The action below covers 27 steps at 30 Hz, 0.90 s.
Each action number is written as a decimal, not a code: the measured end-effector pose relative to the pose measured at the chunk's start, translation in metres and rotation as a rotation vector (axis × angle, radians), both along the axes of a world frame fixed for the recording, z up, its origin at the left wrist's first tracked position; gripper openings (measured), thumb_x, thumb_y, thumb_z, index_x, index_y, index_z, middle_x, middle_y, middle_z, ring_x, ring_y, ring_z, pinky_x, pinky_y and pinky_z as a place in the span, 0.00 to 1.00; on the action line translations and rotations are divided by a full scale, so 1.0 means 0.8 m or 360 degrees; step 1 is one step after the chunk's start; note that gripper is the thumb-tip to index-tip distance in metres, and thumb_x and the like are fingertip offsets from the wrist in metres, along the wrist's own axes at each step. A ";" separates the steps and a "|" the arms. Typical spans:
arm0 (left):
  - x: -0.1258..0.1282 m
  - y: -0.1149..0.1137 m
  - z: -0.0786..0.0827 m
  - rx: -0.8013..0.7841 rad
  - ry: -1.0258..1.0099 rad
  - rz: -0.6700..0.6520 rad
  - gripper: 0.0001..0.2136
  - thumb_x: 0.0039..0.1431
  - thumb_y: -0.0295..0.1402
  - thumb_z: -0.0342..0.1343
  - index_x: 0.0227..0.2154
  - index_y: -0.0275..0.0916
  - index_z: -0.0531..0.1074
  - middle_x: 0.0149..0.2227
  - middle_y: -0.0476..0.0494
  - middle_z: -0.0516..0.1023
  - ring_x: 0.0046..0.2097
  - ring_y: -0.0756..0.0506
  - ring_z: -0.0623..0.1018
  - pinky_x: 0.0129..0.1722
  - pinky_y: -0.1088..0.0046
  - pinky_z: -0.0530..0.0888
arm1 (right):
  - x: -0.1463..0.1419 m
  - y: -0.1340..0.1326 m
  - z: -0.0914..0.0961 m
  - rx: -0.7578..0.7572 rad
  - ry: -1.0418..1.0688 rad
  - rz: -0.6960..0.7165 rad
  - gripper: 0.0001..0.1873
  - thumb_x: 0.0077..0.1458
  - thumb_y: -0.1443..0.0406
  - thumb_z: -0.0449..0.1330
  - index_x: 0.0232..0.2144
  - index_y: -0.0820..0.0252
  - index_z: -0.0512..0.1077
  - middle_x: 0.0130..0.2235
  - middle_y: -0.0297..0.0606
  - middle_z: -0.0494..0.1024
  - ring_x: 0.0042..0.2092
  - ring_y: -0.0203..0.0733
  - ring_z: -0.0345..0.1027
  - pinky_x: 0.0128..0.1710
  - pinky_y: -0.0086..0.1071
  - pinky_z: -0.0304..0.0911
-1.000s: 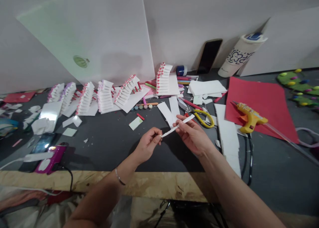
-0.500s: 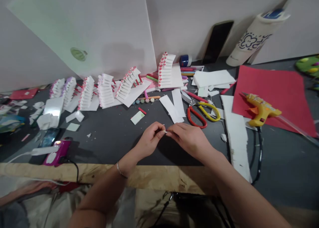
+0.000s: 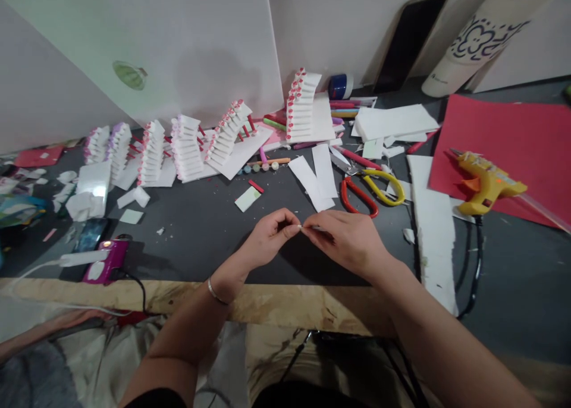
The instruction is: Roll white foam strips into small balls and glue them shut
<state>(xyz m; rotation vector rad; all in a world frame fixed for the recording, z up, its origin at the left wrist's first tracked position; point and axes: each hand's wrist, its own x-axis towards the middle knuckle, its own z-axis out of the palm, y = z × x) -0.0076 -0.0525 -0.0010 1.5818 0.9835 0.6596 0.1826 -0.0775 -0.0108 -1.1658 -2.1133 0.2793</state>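
Above the front of the dark tabletop, my left hand [image 3: 270, 235] and my right hand [image 3: 345, 235] meet fingertip to fingertip. Both pinch a tiny whitish piece [image 3: 300, 227], mostly covered by the fingers, so its kind cannot be made out. Just beyond them lie white paper strips [image 3: 311, 184]. Scissors with one red and one yellow handle [image 3: 384, 187] rest to the right of the strips. A pale green rectangle of card [image 3: 248, 199] and a small red stick [image 3: 256, 186] lie beyond my left hand.
White stair-like paper models with pink-tipped rolls [image 3: 227, 137] stand along the back. A yellow glue gun [image 3: 488, 179] lies on red paper [image 3: 548, 140]. Behind are a phone [image 3: 413, 42] and a white bottle [image 3: 477, 45]. A magenta power bank [image 3: 107, 262] sits front left.
The camera view has shifted, so the table's things appear slightly moved. Both hands keep their pinch; the fingers have turned a little around the whitish piece.
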 end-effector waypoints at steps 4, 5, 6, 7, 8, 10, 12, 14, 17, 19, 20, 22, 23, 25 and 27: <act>-0.001 -0.001 0.002 -0.0063 -0.0016 0.0033 0.11 0.59 0.39 0.55 0.29 0.36 0.67 0.29 0.50 0.68 0.32 0.50 0.67 0.36 0.74 0.66 | -0.002 -0.001 0.000 0.0106 0.0016 -0.0009 0.08 0.63 0.65 0.55 0.34 0.57 0.73 0.31 0.33 0.81 0.29 0.33 0.72 0.28 0.26 0.58; -0.001 -0.001 0.002 -0.0074 -0.0024 0.0035 0.11 0.58 0.39 0.55 0.29 0.36 0.67 0.28 0.50 0.68 0.32 0.51 0.66 0.36 0.74 0.66 | -0.002 -0.001 0.001 0.0133 0.0004 0.0000 0.08 0.63 0.65 0.54 0.34 0.57 0.73 0.30 0.33 0.81 0.29 0.32 0.73 0.28 0.26 0.58; -0.001 -0.002 0.003 -0.0084 -0.0032 0.0038 0.11 0.58 0.39 0.55 0.29 0.36 0.67 0.28 0.50 0.68 0.32 0.51 0.66 0.36 0.74 0.65 | -0.002 -0.001 0.001 0.0154 -0.0008 0.0008 0.09 0.63 0.65 0.54 0.33 0.57 0.73 0.29 0.32 0.81 0.29 0.32 0.73 0.28 0.26 0.58; -0.001 -0.002 0.003 -0.0092 -0.0043 0.0042 0.11 0.58 0.39 0.55 0.29 0.36 0.68 0.28 0.50 0.68 0.32 0.51 0.66 0.36 0.74 0.65 | -0.002 -0.001 0.002 0.0166 -0.0019 0.0016 0.09 0.63 0.66 0.54 0.33 0.57 0.73 0.28 0.31 0.80 0.29 0.32 0.72 0.27 0.26 0.58; -0.001 -0.001 0.003 -0.0101 -0.0054 0.0047 0.11 0.58 0.39 0.56 0.29 0.36 0.68 0.28 0.51 0.68 0.31 0.51 0.66 0.36 0.74 0.65 | -0.002 -0.001 0.002 0.0168 -0.0028 0.0023 0.09 0.63 0.66 0.54 0.32 0.57 0.73 0.28 0.31 0.80 0.28 0.32 0.72 0.27 0.26 0.58; -0.001 -0.001 0.002 -0.0133 -0.0081 0.0064 0.11 0.57 0.40 0.57 0.28 0.36 0.68 0.28 0.51 0.68 0.31 0.51 0.66 0.36 0.74 0.65 | -0.002 -0.001 0.001 0.0164 -0.0040 0.0028 0.09 0.63 0.67 0.54 0.32 0.57 0.72 0.28 0.31 0.80 0.28 0.32 0.72 0.27 0.26 0.57; 0.000 -0.001 0.000 -0.0190 -0.0117 0.0095 0.12 0.55 0.40 0.58 0.27 0.36 0.69 0.27 0.51 0.69 0.31 0.51 0.67 0.36 0.74 0.65 | -0.002 -0.002 -0.001 0.0159 -0.0040 0.0020 0.09 0.62 0.67 0.54 0.31 0.57 0.72 0.29 0.31 0.80 0.28 0.32 0.72 0.27 0.26 0.57; 0.002 -0.002 -0.004 -0.0257 -0.0162 0.0167 0.12 0.53 0.41 0.61 0.27 0.36 0.70 0.28 0.50 0.70 0.31 0.51 0.68 0.36 0.74 0.66 | -0.003 -0.002 -0.003 0.0143 -0.0005 -0.0011 0.08 0.62 0.67 0.54 0.30 0.57 0.72 0.29 0.32 0.80 0.28 0.32 0.72 0.26 0.26 0.57; 0.006 -0.004 -0.010 -0.0327 -0.0302 0.0311 0.13 0.49 0.41 0.64 0.28 0.36 0.71 0.29 0.49 0.72 0.32 0.51 0.69 0.36 0.74 0.66 | -0.006 -0.004 -0.004 0.0065 0.0083 -0.0082 0.08 0.61 0.64 0.54 0.31 0.57 0.72 0.26 0.32 0.79 0.25 0.32 0.70 0.25 0.25 0.57; 0.008 -0.006 -0.014 -0.0354 -0.0407 0.0365 0.13 0.48 0.41 0.66 0.28 0.36 0.72 0.29 0.49 0.72 0.32 0.52 0.68 0.35 0.75 0.66 | -0.007 -0.004 -0.004 -0.0014 0.0133 -0.0126 0.10 0.62 0.62 0.54 0.31 0.57 0.72 0.24 0.32 0.77 0.24 0.31 0.69 0.25 0.25 0.56; 0.009 -0.007 -0.015 -0.0364 -0.0443 0.0371 0.13 0.48 0.41 0.66 0.28 0.36 0.72 0.29 0.50 0.72 0.31 0.52 0.68 0.34 0.76 0.65 | -0.008 -0.005 -0.003 -0.0055 0.0150 -0.0144 0.10 0.62 0.61 0.54 0.32 0.57 0.72 0.24 0.32 0.77 0.23 0.32 0.68 0.25 0.25 0.56; 0.011 -0.009 -0.017 -0.0382 -0.0485 0.0361 0.13 0.48 0.41 0.66 0.28 0.36 0.73 0.29 0.50 0.71 0.31 0.53 0.67 0.34 0.76 0.64 | -0.008 -0.005 -0.002 -0.0140 0.0179 -0.0173 0.11 0.62 0.59 0.54 0.32 0.57 0.72 0.23 0.32 0.76 0.23 0.32 0.68 0.24 0.25 0.56; 0.011 -0.009 -0.017 -0.0396 -0.0504 0.0348 0.13 0.49 0.41 0.66 0.29 0.36 0.73 0.29 0.50 0.71 0.31 0.53 0.67 0.33 0.77 0.64 | -0.008 -0.004 -0.001 -0.0193 0.0200 -0.0178 0.11 0.62 0.58 0.54 0.33 0.57 0.72 0.22 0.31 0.76 0.23 0.32 0.68 0.23 0.25 0.56; 0.010 -0.009 -0.016 -0.0436 -0.0552 0.0311 0.14 0.50 0.41 0.66 0.29 0.36 0.73 0.29 0.51 0.70 0.31 0.53 0.66 0.33 0.77 0.63 | -0.006 -0.004 0.001 -0.0342 0.0281 -0.0158 0.10 0.60 0.58 0.56 0.33 0.56 0.72 0.22 0.31 0.75 0.22 0.32 0.68 0.23 0.25 0.56; 0.007 -0.008 -0.014 -0.0509 -0.0600 0.0242 0.14 0.49 0.41 0.66 0.29 0.35 0.73 0.29 0.51 0.69 0.30 0.53 0.65 0.33 0.77 0.63 | -0.004 -0.004 0.004 -0.0534 0.0417 -0.0102 0.09 0.59 0.58 0.57 0.33 0.56 0.72 0.23 0.30 0.76 0.23 0.32 0.68 0.23 0.24 0.58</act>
